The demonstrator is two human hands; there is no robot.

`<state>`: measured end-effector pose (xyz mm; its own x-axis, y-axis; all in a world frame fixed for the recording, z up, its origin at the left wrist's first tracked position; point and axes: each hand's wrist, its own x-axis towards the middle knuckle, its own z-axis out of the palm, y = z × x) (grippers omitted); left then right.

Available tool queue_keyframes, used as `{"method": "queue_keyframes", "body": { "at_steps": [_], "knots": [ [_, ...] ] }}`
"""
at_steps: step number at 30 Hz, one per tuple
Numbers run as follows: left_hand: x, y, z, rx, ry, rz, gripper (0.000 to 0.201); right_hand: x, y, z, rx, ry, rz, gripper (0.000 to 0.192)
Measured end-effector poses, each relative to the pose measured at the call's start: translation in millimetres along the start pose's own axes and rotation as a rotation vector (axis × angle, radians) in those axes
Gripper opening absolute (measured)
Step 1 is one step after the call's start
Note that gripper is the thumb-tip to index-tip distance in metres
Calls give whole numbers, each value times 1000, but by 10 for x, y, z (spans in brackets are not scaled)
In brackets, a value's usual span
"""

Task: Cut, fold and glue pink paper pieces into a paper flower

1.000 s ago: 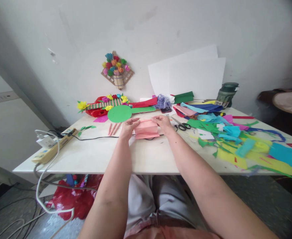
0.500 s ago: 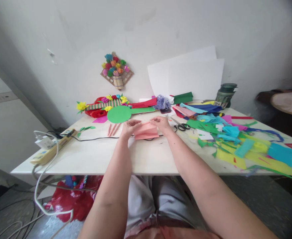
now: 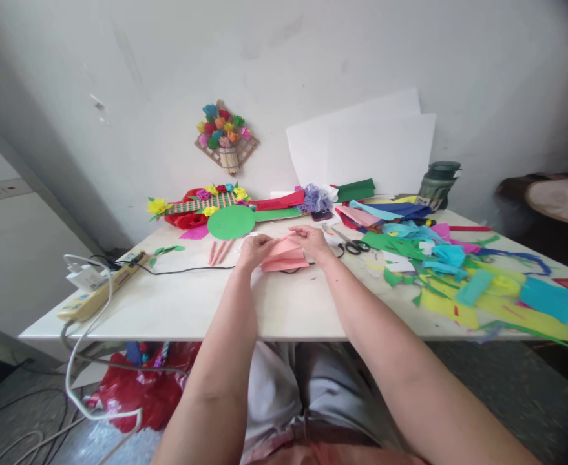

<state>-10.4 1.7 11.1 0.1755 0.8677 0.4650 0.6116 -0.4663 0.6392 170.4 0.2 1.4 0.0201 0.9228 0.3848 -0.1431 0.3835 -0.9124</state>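
Note:
A folded sheet of salmon-pink paper (image 3: 284, 257) hangs between my hands just over the table. My left hand (image 3: 257, 250) pinches its upper left edge. The fingers of my right hand (image 3: 309, 241) are closed on the upper right part of the same sheet. To the left of my left hand lie several thin rolled pink paper sticks (image 3: 220, 252). Behind them is a green paper disc (image 3: 231, 222). Black-handled scissors (image 3: 354, 246) rest to the right of my right hand.
Cut paper scraps (image 3: 451, 265) in many colours cover the right side of the table (image 3: 157, 310). A power strip (image 3: 104, 287) with cables lies at the left edge. At the back stand a dark green bottle (image 3: 437, 186) and a bamboo piece with paper flowers (image 3: 201, 202).
My right hand has shifted slightly left along the paper's upper edge, toward my left hand. The paper is still held by both hands.

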Motion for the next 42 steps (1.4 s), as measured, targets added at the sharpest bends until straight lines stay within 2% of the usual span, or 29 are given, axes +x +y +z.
{"method": "queue_keyframes", "body": {
  "at_steps": [9, 16, 23, 30, 36, 42],
  "knots": [
    [-2, 32, 3, 67, -58, 45, 33, 39, 54, -28, -17, 30, -11, 34],
    [-3, 6, 28, 53, -97, 25, 31, 49, 75, -32, -2, 45, -23, 31],
    [5, 7, 44, 146, -118, 37, 36, 40, 71, -37, -5, 19, -34, 32],
    [-15, 57, 42, 133, -112, 43, 37, -1, 12, -22, 22, 21, 91, 46],
    [-25, 99, 31, 114, -115, 33, 37, -29, 4, 4, 0, -122, 99, 31],
    [-29, 111, 22, 101, -116, 50, 40, 5, 79, -15, -68, -63, 54, 27]
  ]
}}
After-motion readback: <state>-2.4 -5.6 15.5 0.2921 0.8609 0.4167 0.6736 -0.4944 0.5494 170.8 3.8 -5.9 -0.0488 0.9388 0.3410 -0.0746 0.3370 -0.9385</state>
